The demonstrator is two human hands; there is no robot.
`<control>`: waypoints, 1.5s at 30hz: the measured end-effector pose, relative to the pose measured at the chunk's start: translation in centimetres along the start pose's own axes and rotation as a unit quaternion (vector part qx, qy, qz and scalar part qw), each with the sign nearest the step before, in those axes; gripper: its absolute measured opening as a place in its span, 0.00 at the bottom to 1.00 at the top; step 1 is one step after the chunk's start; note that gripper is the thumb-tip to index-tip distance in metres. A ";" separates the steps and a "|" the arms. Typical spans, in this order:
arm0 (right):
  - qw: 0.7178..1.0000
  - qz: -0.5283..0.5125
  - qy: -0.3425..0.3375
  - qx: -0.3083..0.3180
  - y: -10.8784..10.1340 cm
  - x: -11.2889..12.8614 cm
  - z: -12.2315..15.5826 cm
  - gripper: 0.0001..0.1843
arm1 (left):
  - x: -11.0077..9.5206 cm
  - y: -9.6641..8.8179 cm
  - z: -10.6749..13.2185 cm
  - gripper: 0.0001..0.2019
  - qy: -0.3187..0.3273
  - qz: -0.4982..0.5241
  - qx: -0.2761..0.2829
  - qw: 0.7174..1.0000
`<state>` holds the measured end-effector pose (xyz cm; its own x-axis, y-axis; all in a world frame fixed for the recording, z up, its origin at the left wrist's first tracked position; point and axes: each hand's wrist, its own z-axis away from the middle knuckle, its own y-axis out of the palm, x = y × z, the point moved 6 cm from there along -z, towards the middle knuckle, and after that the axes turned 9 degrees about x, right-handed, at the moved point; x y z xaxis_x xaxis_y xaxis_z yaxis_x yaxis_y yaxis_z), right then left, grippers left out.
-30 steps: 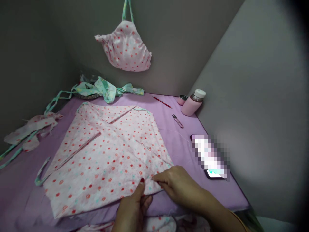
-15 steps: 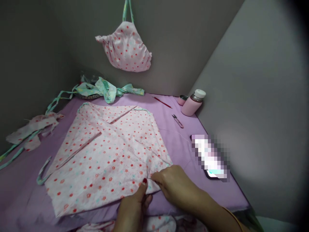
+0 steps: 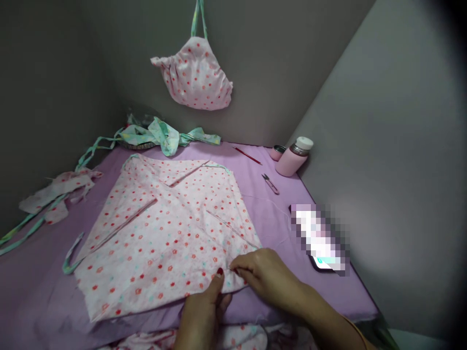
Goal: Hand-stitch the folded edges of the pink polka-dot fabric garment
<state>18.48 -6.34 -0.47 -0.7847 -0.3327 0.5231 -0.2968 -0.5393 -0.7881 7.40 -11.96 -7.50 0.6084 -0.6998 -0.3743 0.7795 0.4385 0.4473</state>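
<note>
A pale pink garment piece (image 3: 171,243) with red flower dots lies spread before me, with sewn darts and mint-green binding on its edges. At its near right edge my left hand (image 3: 204,304) grips the cloth, red-nailed thumb on top and fingers underneath. Just right of that thumb, my right hand (image 3: 268,274) is closed in a pinch against the fabric. What sits between its fingertips is too small to make out. A fine pale thread (image 3: 272,200) runs loosely over the purple cloth on the right.
Thread snips (image 3: 270,184), a red pencil (image 3: 248,155), a pink bottle (image 3: 293,158) and a blurred phone (image 3: 321,243) lie on the right. Mint-green straps (image 3: 164,136) and scraps (image 3: 58,192) are at the back and left. A dotted pouch-like piece (image 3: 199,75) hangs on the grey partition.
My right fingertips have drawn slightly right, away from the left thumb. The left hand keeps its grip. The whole view has shifted a little.
</note>
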 end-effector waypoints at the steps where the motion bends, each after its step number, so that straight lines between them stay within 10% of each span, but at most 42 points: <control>1: 1.000 -0.022 -0.007 -0.001 0.0 -0.2 0.0 0.11 | 0.0 -0.1 -0.1 0.10 0.001 -0.002 0.000 1.000; 19: 0.967 -0.243 -0.057 0.049 0.4 -2.2 -1.0 0.17 | 0.0 0.0 -0.1 0.13 -0.009 -0.001 0.008 1.000; 45: 0.989 -0.134 -0.051 0.025 0.4 -1.1 -0.8 0.12 | -0.3 -1.2 0.1 0.04 0.033 -0.028 0.011 0.999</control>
<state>18.78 -5.61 -1.58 -0.6218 -0.2481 0.7429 -0.4566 -0.6558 -0.6012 6.23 -12.32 -7.80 0.5732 -0.6839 -0.4513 0.8093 0.3864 0.4424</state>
